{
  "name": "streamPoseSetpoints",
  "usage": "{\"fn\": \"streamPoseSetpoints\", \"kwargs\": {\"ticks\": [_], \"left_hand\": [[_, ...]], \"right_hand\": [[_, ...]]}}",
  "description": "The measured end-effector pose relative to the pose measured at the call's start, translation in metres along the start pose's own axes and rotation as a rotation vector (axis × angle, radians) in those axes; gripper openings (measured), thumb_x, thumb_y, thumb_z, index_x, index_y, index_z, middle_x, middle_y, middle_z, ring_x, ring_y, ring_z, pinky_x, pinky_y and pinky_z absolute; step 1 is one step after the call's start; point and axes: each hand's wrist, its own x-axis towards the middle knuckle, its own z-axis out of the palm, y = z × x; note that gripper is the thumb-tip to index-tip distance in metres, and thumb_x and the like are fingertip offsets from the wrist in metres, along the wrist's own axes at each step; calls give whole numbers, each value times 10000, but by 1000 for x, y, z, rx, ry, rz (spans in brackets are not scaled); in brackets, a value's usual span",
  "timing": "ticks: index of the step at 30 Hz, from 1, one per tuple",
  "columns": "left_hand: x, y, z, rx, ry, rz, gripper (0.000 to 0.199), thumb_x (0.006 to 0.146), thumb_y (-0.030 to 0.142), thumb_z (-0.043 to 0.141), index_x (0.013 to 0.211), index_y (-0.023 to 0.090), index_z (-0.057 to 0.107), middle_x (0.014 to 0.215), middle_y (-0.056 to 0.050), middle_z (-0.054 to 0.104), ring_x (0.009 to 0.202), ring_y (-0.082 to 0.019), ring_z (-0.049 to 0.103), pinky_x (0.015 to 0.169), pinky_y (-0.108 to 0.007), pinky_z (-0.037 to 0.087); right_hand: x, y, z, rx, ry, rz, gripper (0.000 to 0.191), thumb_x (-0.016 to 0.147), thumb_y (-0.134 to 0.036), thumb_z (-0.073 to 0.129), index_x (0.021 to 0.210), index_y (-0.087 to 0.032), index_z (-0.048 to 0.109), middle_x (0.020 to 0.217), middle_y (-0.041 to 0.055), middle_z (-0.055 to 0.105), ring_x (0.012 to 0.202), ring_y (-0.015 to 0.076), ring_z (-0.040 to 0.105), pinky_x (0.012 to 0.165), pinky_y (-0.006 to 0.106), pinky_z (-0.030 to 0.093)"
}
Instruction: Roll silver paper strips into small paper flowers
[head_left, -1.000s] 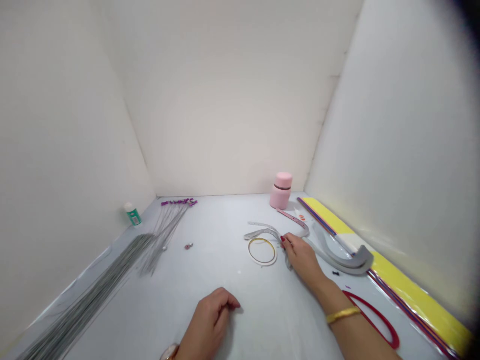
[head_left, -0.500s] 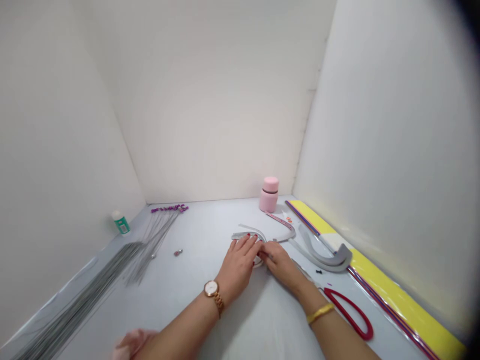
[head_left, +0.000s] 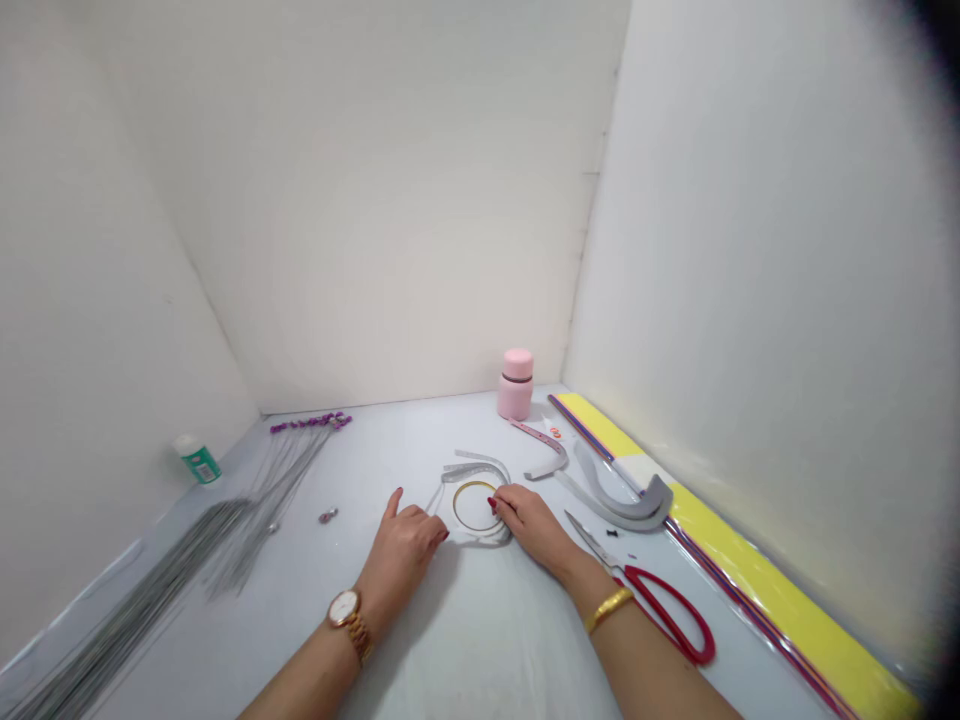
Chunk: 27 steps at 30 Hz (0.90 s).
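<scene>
My right hand [head_left: 534, 520] pinches the right side of a thin ring-shaped roll [head_left: 475, 484] with a yellowish inner edge, lying flat. Grey curved strips [head_left: 480, 466] lie behind the roll, and more show under its near edge. Left of the roll is my left hand [head_left: 406, 548], with a watch on its wrist. Its little finger sticks out while the other fingers are curled in. A thin pale line [head_left: 436, 497] runs between that hand and the grey strips; whether the fingers grip it is unclear.
Red-handled scissors [head_left: 667, 605] lie at right. Beyond are grey bent strips [head_left: 626, 510], a tape measure [head_left: 544, 440], a pink bottle [head_left: 516, 385] and a yellow pack [head_left: 739, 540]. Wires [head_left: 161, 585], purple-tipped stems [head_left: 311, 424] and a green-white bottle [head_left: 199, 460] are at left.
My left hand has moved left and toward me, off the roll, which now shows openly. My right hand stays at the roll's right side. The view has shifted slightly.
</scene>
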Motion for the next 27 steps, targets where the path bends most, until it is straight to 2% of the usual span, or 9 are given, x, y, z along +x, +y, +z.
{"fn": "streamPoseSetpoints", "kwargs": {"ticks": [5,8,10,13,15,17,21,27], "left_hand": [[-37,-3,-18,-49,-27,-10,225,814,79,432,689,184,587,643,9,640,663,-140,574,985,-512,180],[-49,-1,-21,-90,-34,-31,221,810,74,430,699,187,584,665,11,648,680,-139,578,992,-509,167],[-53,0,-20,-115,-27,-55,222,814,77,426,712,189,588,668,10,650,681,-139,579,994,-505,168],[-55,2,-14,-151,-11,-100,214,817,101,436,710,193,596,664,9,650,681,-144,580,990,-497,186],[-57,1,-12,-170,9,-146,213,830,127,432,727,197,606,678,4,654,695,-148,582,986,-494,197],[-58,-2,-10,-191,30,-195,208,838,153,435,739,200,611,698,4,655,710,-145,583,991,-481,200],[-61,-8,-8,-241,69,-283,188,824,148,456,738,200,614,684,14,650,675,-132,578,980,-461,230],[-60,-9,-12,-346,112,-326,188,806,159,474,685,207,610,629,31,618,636,-128,556,976,-396,242]], "right_hand": [[2,3,5,7,-4,-18,236,869,-254,485,1083,-162,518,1093,66,552,893,184,575,752,376,488],[3,0,4,15,6,-37,216,870,-257,482,1057,-161,530,1071,61,563,874,174,577,746,366,486],[2,-3,3,27,20,-48,175,880,-265,453,944,-159,577,946,46,601,822,166,578,726,349,478],[-1,-9,-1,59,25,-80,257,878,-311,422,757,-179,607,729,28,604,742,177,563,690,330,455],[-4,-13,-3,89,-2,-125,180,761,-369,590,775,-192,622,753,28,607,756,196,560,691,329,450],[-6,-17,-5,116,-35,-174,196,658,-374,689,746,-207,637,828,40,607,811,212,555,723,336,446],[-5,-24,-6,146,-61,-204,158,725,-333,627,626,-209,630,853,52,617,819,209,564,690,317,457],[-2,-23,-11,95,19,-127,158,804,-272,514,691,-210,605,684,23,622,711,192,561,679,313,442]]}}
